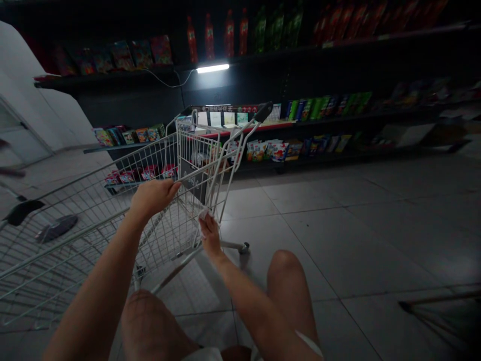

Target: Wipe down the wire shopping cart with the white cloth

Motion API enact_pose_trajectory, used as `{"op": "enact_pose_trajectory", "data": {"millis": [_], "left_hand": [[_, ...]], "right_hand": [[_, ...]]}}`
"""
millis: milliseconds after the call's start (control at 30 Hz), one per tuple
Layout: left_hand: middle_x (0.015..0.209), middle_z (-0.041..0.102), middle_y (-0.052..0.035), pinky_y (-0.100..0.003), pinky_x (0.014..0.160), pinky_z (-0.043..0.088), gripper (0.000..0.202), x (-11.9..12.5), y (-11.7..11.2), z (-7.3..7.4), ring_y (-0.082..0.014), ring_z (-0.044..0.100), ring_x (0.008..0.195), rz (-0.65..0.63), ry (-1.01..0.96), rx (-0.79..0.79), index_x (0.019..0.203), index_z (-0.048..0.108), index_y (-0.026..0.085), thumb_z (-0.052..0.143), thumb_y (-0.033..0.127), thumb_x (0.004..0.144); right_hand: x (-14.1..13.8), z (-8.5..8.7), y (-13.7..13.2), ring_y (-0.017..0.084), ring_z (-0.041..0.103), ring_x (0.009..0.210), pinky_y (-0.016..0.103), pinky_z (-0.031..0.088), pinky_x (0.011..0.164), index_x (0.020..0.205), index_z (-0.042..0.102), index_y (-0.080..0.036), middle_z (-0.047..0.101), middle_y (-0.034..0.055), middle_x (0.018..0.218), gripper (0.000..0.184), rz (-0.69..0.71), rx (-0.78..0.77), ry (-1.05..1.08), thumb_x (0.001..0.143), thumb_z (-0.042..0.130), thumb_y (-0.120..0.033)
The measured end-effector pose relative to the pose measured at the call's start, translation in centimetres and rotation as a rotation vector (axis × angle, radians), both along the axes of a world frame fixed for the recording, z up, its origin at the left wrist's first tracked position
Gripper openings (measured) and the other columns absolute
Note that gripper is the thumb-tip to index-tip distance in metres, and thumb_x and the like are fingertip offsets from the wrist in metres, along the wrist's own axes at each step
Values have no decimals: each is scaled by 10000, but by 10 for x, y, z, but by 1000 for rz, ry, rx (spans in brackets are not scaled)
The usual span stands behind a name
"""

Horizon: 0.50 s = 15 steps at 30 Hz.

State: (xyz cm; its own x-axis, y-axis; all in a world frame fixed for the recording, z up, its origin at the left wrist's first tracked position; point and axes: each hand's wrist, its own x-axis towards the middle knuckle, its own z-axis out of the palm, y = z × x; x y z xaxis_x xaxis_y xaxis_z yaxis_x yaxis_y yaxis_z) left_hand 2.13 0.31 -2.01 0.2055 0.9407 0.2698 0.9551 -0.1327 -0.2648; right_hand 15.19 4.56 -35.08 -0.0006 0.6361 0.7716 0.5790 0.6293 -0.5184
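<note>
A wire shopping cart (161,250) stands right in front of me, its handle (233,109) turned toward the shelves. My left hand (154,196) is closed round the top rail of the cart's near side. Lower and to the right, my right hand (211,233) presses a crumpled white cloth (205,216) against the cart's frame near the rear corner. A dark panel (192,180) with pale markings hangs just above that hand. The fingers of the right hand partly cover the cloth.
Store shelves (330,118) with bottles, cans and bags run along the back. A lit tube lamp (213,68) hangs under the upper shelf. Cart wheels (244,247) rest on the tiled floor (285,220). Thin legs of some stand (432,303) show at the lower right.
</note>
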Motion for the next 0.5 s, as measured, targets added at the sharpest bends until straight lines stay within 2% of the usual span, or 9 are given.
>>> {"op": "enact_pose_trajectory", "data": {"millis": [67, 100, 167, 200, 267, 367, 433, 467, 500], "left_hand": [[839, 720, -121, -374, 679, 476, 690, -1, 1, -1, -290, 684, 800, -1, 0, 11, 968, 690, 200, 119, 587, 953], [838, 720, -121, -373, 678, 476, 694, -1, 1, -2, -287, 683, 798, -2, 3, 16, 975, 689, 199, 114, 587, 954], [839, 722, -118, -368, 675, 474, 695, -2, 0, -2, -282, 683, 799, -10, 10, 22, 978, 684, 202, 105, 586, 956], [838, 723, -116, -364, 673, 471, 694, -2, -1, -2, -279, 683, 800, -13, 14, 21, 970, 682, 204, 103, 586, 957], [836, 725, -111, -352, 667, 464, 688, -2, -4, -1, -274, 684, 798, -11, 19, 17, 952, 679, 207, 107, 589, 956], [829, 724, -106, -335, 661, 454, 679, -2, -8, 0, -266, 684, 797, 5, 16, 11, 938, 679, 206, 125, 597, 954], [830, 724, -106, -336, 660, 451, 678, -2, -9, 0, -271, 684, 799, 7, 10, 12, 946, 682, 205, 128, 597, 953], [831, 724, -108, -341, 659, 451, 681, -2, -10, 0, -276, 684, 798, 7, 8, 13, 951, 684, 205, 127, 597, 953], [833, 723, -111, -347, 658, 453, 684, -2, -10, 0, -283, 684, 797, 6, 7, 11, 957, 686, 204, 126, 596, 953]], "right_hand": [[-9, -43, -20, 213, 284, 1467, 452, 358, 1171, 1329, 589, -260, 491, 34, 1466, 669, 79, -69, -25, 735, 453, 16], [-11, -56, -28, 212, 322, 1446, 449, 372, 1160, 1293, 621, -257, 537, 37, 1424, 651, 120, -87, -30, 728, 455, 21], [-6, -60, -37, 206, 469, 1332, 423, 430, 1108, 1167, 703, -256, 647, 45, 1278, 554, 158, -88, 7, 742, 464, 7], [0, -51, -37, 202, 539, 1246, 411, 460, 1072, 1103, 730, -253, 681, 51, 1205, 487, 147, -77, 46, 765, 470, -17], [22, -10, -25, 199, 608, 1111, 404, 494, 1016, 1030, 751, -242, 698, 67, 1130, 381, 57, -24, 157, 814, 479, -86], [66, 85, 15, 226, 520, 1257, 461, 418, 1096, 1143, 706, -231, 615, 79, 1289, 411, -137, 130, 271, 839, 450, -126], [91, 143, 45, 228, 439, 1344, 492, 331, 1156, 1232, 655, -243, 538, 63, 1400, 476, -219, 230, 250, 834, 433, -106], [98, 162, 57, 230, 410, 1365, 501, 307, 1166, 1252, 640, -248, 507, 56, 1436, 487, -234, 252, 214, 834, 437, -105], [102, 173, 66, 230, 395, 1374, 504, 299, 1167, 1265, 630, -246, 490, 57, 1455, 491, -251, 265, 184, 841, 428, -104]]}}
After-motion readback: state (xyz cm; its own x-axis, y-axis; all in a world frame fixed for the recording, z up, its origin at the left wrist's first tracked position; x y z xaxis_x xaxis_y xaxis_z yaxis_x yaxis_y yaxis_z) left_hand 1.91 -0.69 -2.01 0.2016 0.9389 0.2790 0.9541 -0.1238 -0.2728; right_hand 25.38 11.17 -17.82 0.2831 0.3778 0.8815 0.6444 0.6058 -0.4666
